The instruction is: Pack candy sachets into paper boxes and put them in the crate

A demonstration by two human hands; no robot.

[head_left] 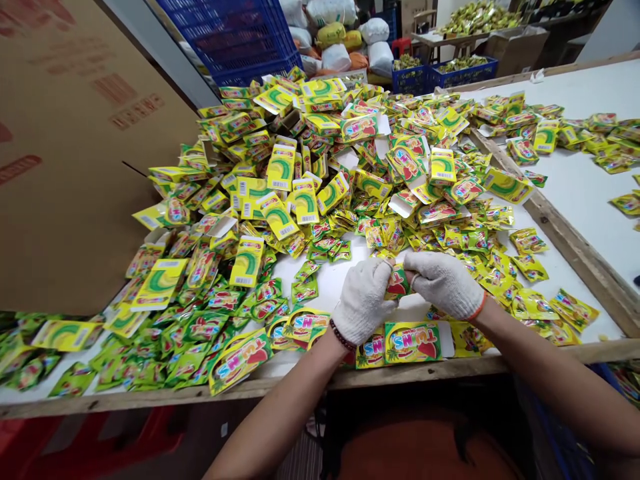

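Gloved L grip (363, 301) & R grip (445, 285) both nearly closed, pinching sm. red-green sachet (397, 283) betw. them over white table (590, 200) w/ wood rim; loose sachets (240, 313), flat cartons (280, 167) heaped. Cardboard sheet (75, 147) at left; blue crates (230, 40), white sacks (340, 47) behind.

Foil sachets (397, 283) are glossy metallised film, crinkled at the edges. Flat cartons (281, 167) are smooth coated paperboard with a slight sheen. Knitted gloves (363, 301) are rough, matt cloth. The bench top (590, 187) is smooth and white, with a rough wooden rail (565, 230) on the right. The cardboard sheet (75, 167) at left is matt brown. The far crate (465, 72) is blue plastic.
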